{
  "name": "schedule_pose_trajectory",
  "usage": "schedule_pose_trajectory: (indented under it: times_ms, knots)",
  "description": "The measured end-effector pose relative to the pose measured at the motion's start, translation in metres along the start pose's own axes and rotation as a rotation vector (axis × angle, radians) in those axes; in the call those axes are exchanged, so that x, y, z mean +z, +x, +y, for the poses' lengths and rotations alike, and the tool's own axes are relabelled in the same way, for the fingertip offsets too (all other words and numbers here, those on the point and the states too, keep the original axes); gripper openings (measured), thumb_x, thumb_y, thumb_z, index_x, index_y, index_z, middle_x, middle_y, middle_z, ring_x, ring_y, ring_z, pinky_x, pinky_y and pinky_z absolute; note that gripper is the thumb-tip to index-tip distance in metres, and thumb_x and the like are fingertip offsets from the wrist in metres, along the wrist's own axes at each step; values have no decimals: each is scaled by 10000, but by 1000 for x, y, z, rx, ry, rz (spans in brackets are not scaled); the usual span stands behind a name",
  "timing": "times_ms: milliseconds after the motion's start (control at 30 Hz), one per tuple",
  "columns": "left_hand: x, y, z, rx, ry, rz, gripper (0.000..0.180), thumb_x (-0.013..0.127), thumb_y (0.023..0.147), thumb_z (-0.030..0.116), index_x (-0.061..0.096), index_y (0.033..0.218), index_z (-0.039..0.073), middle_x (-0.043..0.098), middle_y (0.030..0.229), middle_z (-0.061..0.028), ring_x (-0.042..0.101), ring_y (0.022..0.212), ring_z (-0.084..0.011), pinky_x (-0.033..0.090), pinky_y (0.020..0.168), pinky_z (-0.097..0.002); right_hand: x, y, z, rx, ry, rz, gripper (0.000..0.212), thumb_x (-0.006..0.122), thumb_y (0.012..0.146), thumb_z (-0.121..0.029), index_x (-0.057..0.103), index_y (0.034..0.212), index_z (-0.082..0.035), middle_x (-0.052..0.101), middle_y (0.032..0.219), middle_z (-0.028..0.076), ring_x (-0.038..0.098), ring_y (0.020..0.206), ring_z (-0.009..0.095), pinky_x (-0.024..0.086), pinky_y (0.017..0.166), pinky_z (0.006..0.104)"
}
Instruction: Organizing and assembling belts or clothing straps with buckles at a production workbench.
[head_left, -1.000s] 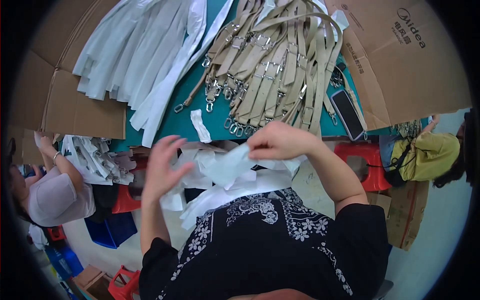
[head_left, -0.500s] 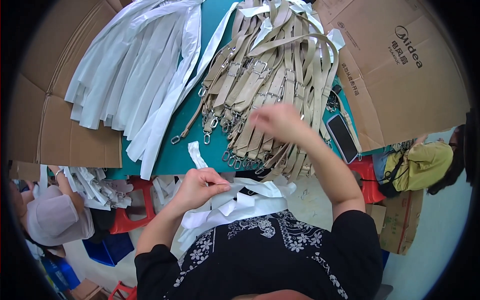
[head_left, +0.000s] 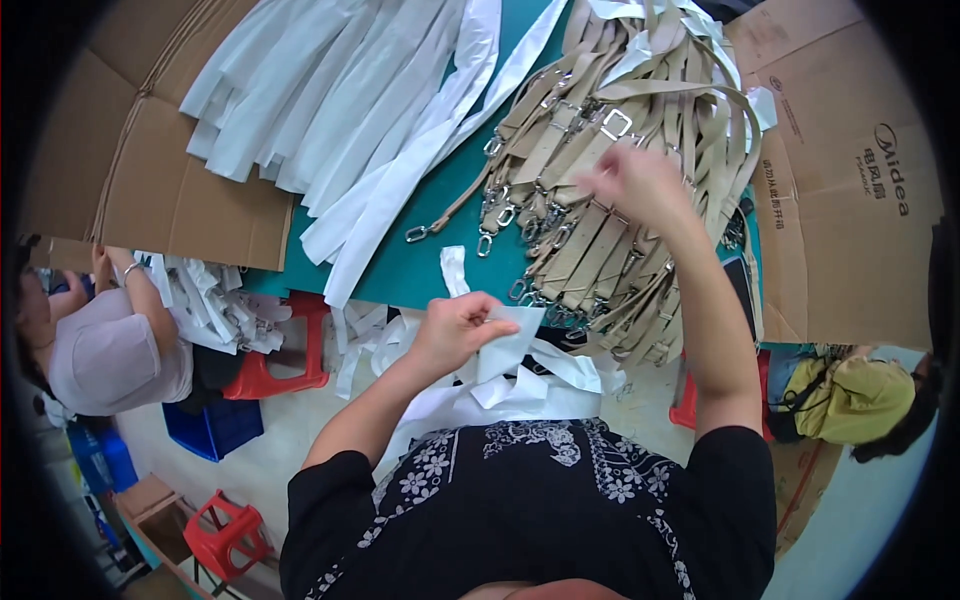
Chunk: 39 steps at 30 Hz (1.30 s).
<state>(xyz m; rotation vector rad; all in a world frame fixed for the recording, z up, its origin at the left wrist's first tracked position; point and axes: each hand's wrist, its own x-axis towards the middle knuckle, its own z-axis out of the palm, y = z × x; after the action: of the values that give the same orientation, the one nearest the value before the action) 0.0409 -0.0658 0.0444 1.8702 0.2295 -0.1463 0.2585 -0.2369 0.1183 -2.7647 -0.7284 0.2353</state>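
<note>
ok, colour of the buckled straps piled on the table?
Beige straps, with silver-coloured buckles; the head view, the only one, shows them best.

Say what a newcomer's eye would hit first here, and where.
Probably the heap of beige straps, right of centre on the green table, with the right hand blurred in front of it. Next, the white strips fanned out at upper left. Then the left hand, pinching a pale piece by the table's near edge.
</note>
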Motion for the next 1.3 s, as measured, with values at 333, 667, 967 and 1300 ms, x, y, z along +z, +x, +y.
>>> schedule_pose_trajectory:
  times_ms: [333, 667, 967, 1300]
  knots:
    - [-20, 20, -32, 159, 748, 646, 236, 686, 760, 246, 605, 773, 25, 544, 728, -83, 576, 729, -284, 455, 618, -362, 47, -94, -17, -242, 495, -327, 254, 647, 781, -309, 640, 850, -65, 598, 673, 145, 592, 671, 331, 451, 597, 400]
    - [-15, 16, 10, 251, 271, 340, 238, 737, 729, 217, 658, 869, 43, 599, 773, 7, 547, 688, -101, 445, 568, -244, 57, -66, -36, -531, 296, -232, 210, 645, 786, -288, 645, 838, -85, 627, 737, 112, 608, 698, 300, 470, 605, 374]
    - [-11, 20, -9, -49, -387, 88, 200, 637, 849, 185, 666, 823, -11, 604, 664, 25, 473, 615, -23, 389, 531, -215, 23, 134, -12, -33, -74, 85, 396, 529, 844, -422, 675, 923, -63, 660, 859, 153, 643, 807, 295, 496, 693, 397]
    - [-16, 8, -8, -113, -407, 56, 162, 638, 830, 138, 671, 859, -18, 630, 727, 12, 544, 671, -53, 440, 598, -220, 47, 186, 21, 290, 322, -294, 319, 562, 780, -377, 652, 815, -73, 619, 712, 39, 572, 632, 202, 464, 580, 350]
